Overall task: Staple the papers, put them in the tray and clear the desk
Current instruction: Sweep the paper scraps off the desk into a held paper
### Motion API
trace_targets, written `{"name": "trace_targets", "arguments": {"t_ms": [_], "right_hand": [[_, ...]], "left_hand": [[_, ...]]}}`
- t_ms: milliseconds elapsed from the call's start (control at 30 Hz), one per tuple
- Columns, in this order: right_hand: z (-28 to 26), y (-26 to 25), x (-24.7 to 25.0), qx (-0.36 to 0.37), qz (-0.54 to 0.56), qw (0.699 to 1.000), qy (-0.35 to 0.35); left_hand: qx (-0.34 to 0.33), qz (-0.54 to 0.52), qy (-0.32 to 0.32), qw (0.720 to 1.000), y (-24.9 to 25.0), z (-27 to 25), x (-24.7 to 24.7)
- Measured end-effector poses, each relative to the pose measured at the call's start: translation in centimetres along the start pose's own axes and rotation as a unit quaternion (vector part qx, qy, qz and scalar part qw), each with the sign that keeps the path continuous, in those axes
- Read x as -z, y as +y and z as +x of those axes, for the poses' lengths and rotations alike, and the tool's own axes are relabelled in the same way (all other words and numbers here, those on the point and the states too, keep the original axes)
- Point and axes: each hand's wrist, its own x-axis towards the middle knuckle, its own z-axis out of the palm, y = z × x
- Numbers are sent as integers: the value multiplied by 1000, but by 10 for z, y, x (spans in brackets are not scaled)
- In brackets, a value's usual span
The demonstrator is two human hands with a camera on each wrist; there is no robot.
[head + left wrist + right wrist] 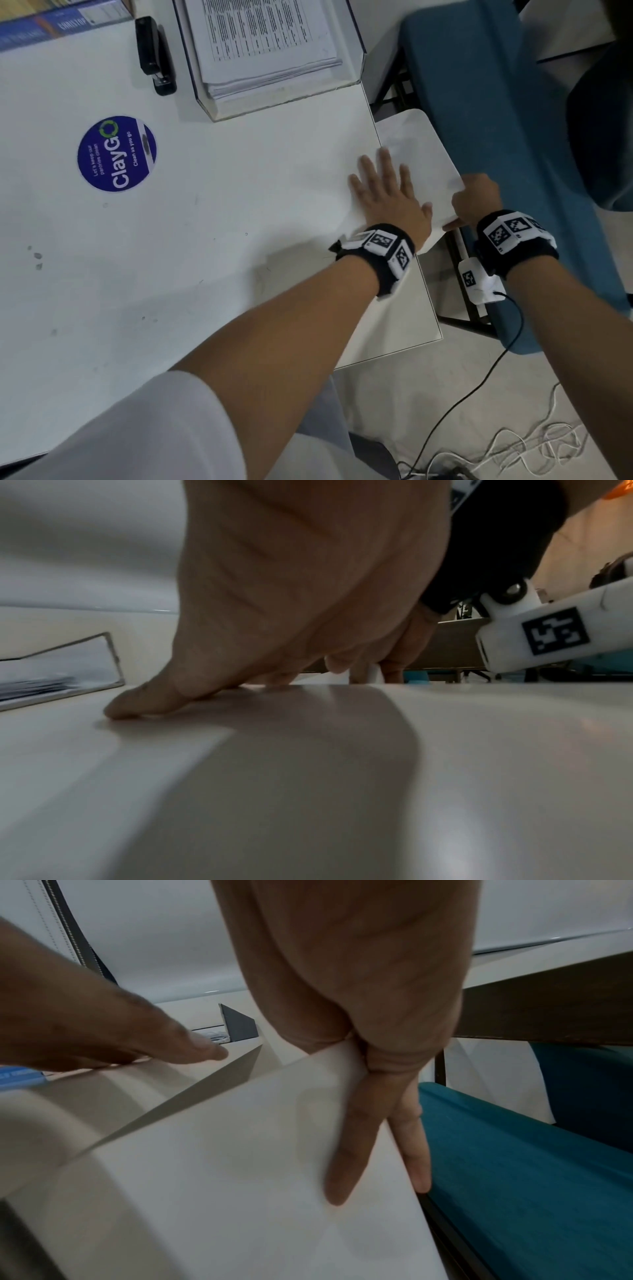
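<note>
At table edge: white papers (416, 150) lie half on the table (222, 212), half hanging past its right edge over a teal bench (496, 137).
Left hand: left hand (388, 195) flat on the papers, fingers straight and spread, palm down — pressing the sheet to the table top; wrist view shows thumb and palm touching the surface.
Right hand: right hand (474, 202) just right of the left hand, off the table edge, pinching the overhanging edge of the papers — sheet clamped between its fingers (356, 1137), one on top and others under, per right wrist view.
Papers state: plain side up, slightly lifted at the pinched side; cannot tell how many sheets or whether stapled.
Tray: clear tray (356, 73) ahead of the left hand's fingertips, well apart, holding a stack of printed sheets (263, 37).
Stapler: black stapler (156, 54) ahead and far left of the left hand, just beside the tray's left wall, lying on the table.
Sticker: round blue sticker (116, 154) on the table, well left of the left hand.
Books: book spines (51, 24) at the far left corner, beyond the stapler.
Wrists: black bands with white marker blocks on both wrists; cable hangs from the right one toward the floor.
</note>
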Motion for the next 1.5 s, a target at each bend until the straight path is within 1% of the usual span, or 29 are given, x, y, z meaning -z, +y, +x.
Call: {"name": "trace_targets", "arguments": {"t_ms": [167, 233, 300, 333, 400, 467, 533, 600, 667, 733, 800, 867, 900, 1033, 1167, 1200, 1267, 1333, 1400, 1467, 1500], "right_hand": [[-2, -3, 0, -1, 1, 1000, -8], [-1, -3, 0, 7, 2, 1000, -7], [0, -2, 0, 16, -3, 1000, -7], [1, -1, 0, 20, -2, 1000, -7], [3, 2, 0, 20, 12, 1000, -9], [5, 4, -1, 25, 12, 1000, -11], [6, 6, -1, 29, 6, 1000, -9], [7, 7, -1, 21, 19, 999, -15], [9, 8, -2, 13, 30, 999, -20], [13, 8, -3, 3, 45, 999, -26], [14, 8, -3, 0, 61, 998, -28], [15, 8, -3, -1, 67, 997, -25], [14, 6, -3, -1, 73, 997, -25], [16, 6, -4, 7, 74, 997, -23], [12, 3, -5, 7, 48, 999, -19], [12, 3, -5, 7, 36, 999, -18], [11, 3, -5, 17, 11, 1000, -5], [13, 5, -6, 19, 9, 1000, 1], [17, 6, -8, 23, 17, 1000, -1], [20, 6, -8, 28, 24, 999, 3], [22, 7, -7, 30, 25, 999, 4]], "left_hand": [[-6, 71, -68, 995, 15, 9, 2], [-38, 60, -69, 995, 16, 4, 6], [-88, 27, -47, 995, 14, -9, 10], [-107, 7, -21, 994, 9, -18, 14], [-108, -38, 38, 993, -11, -41, 20], [-57, -79, 88, 991, -47, -68, 19], [31, -100, 104, 989, -92, -96, 11], [124, -101, 78, 984, -135, -120, -5], [189, -105, 37, 976, -160, -140, -24], [209, -104, 18, 972, -162, -147, -38], [222, -118, 14, 968, -145, -140, -41], [231, -130, 12, 964, -120, -121, -37], [220, -131, 16, 967, -106, -111, -33], [105, -138, 27, 984, -49, -69, -19], [17, -123, 10, 992, -4, -22, 2], [4, -111, 5, 994, 3, -12, 6], [-15, -76, -6, 997, 13, 4, 11], [-63, -21, -26, 997, 18, 12, 11], [-114, 38, -56, 991, 17, 11, 13], [-146, 93, -80, 982, 11, 5, 14], [-162, 101, -85, 978, 7, -2, 20]]}}
